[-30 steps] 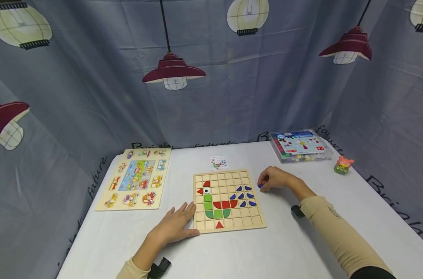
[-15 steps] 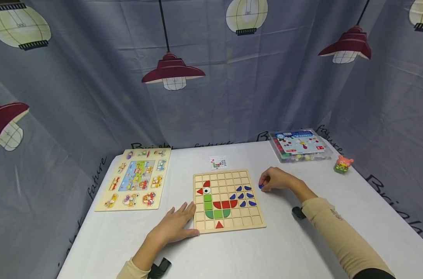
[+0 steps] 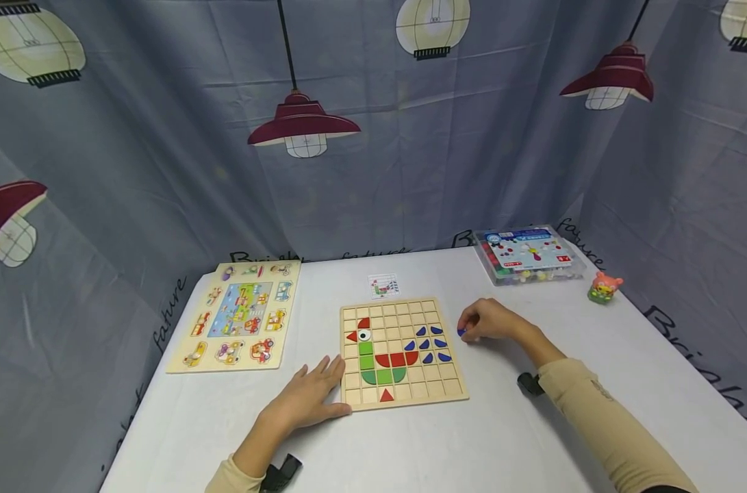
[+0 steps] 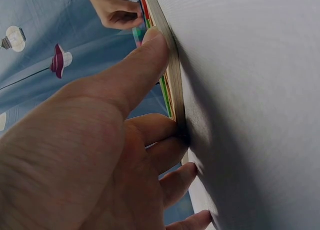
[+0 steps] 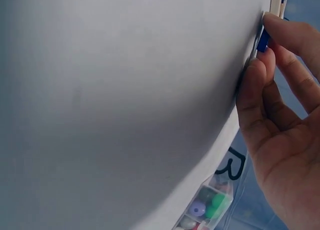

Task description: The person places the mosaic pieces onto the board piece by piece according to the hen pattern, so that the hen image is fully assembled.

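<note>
A wooden grid board (image 3: pixel 410 313) lies on the white table with a bird of coloured pieces on it. The bird has a red-and-green body, a round eye piece (image 3: pixel 364 335) and several blue petal-shaped pieces (image 3: pixel 431 344) at its tail. Against the board's left edge rests my left hand (image 3: pixel 308 397), fingers extended and thumb near the front corner. To the right of the board, my right hand (image 3: pixel 490 320) pinches a small blue piece (image 5: pixel 263 41) between thumb and fingertips, down close to the tabletop. Most of that piece is hidden by the fingers.
Behind the board lies a small picture card (image 3: pixel 384 286) of a similar bird. A wooden vehicle puzzle (image 3: pixel 289 281) is at the left. At the back right stand a clear plastic case (image 3: pixel 530 255) of beads and a small pink-and-green figurine (image 3: pixel 604 287).
My right hand, holding the blue piece, has shifted very slightly toward me, and its forearm has moved a little right. The left hand stays at the board's edge. The head view tilts slightly.
</note>
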A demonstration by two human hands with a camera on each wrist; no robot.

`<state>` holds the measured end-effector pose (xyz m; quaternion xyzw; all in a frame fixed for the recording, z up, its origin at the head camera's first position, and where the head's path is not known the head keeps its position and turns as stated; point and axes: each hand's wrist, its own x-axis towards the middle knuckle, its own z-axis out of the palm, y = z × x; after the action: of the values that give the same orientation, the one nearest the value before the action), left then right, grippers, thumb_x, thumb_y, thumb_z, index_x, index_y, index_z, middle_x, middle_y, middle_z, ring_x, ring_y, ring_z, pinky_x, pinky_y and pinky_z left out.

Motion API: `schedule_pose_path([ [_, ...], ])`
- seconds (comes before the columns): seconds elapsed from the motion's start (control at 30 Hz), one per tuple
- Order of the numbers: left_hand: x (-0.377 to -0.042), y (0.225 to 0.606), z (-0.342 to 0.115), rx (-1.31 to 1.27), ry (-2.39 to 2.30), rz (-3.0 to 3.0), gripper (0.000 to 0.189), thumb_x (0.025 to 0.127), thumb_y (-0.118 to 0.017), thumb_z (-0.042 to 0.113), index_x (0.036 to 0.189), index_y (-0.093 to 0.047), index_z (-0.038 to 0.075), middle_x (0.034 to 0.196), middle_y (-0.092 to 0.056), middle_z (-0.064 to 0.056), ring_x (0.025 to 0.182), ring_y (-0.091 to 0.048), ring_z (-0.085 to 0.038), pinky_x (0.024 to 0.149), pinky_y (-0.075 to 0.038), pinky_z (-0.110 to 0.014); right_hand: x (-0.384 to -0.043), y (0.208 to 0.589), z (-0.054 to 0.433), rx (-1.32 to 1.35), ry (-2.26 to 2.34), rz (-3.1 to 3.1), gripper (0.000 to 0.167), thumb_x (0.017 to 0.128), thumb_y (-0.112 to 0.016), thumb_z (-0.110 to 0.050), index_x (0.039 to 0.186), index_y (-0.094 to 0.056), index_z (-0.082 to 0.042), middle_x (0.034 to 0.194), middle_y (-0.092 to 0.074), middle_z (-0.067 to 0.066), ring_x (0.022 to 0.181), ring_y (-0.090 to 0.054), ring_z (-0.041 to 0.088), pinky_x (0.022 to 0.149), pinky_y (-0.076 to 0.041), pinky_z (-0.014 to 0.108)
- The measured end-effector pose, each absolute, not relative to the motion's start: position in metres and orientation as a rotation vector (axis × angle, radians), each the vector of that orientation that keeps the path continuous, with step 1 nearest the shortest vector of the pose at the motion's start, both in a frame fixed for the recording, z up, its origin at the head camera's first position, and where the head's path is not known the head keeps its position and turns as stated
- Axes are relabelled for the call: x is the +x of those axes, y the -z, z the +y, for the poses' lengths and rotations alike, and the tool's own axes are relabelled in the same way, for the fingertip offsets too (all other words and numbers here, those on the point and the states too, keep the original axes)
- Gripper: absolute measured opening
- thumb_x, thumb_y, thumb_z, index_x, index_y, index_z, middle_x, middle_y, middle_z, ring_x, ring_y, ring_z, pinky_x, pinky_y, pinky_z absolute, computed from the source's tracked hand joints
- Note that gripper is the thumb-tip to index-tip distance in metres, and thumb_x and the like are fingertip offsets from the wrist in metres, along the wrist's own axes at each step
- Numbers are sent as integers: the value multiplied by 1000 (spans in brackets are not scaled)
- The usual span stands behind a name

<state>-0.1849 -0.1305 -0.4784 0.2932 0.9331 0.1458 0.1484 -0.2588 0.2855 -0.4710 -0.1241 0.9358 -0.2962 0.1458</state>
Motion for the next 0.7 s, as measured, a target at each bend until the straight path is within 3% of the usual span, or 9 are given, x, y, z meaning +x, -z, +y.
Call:
schedule_pose_path([
  [0.4, -188, 480, -131, 848, -405, 2689, 86, 86, -65, 54, 149, -36, 3, 157, -35, -11, 148, -28, -35, 117, -24, -62, -242, 469, 276, -420, 885, 2741, 11, 74, -79, -12, 84, -74, -10, 65, -62, -5, 60, -51, 8, 55, -42, 22],
  [0.7, -188, 481, -131, 846, -424, 2682, 86, 86, -66, 53, 149, -37, 3, 157, -35, -11, 148, -28, -35, 117, -23, -62, -228, 462, 260, -303, 908, 2756, 12, 74, -80, -10, 84, -74, -12, 68, -61, -3, 62, -51, 12, 52, -41, 21],
])
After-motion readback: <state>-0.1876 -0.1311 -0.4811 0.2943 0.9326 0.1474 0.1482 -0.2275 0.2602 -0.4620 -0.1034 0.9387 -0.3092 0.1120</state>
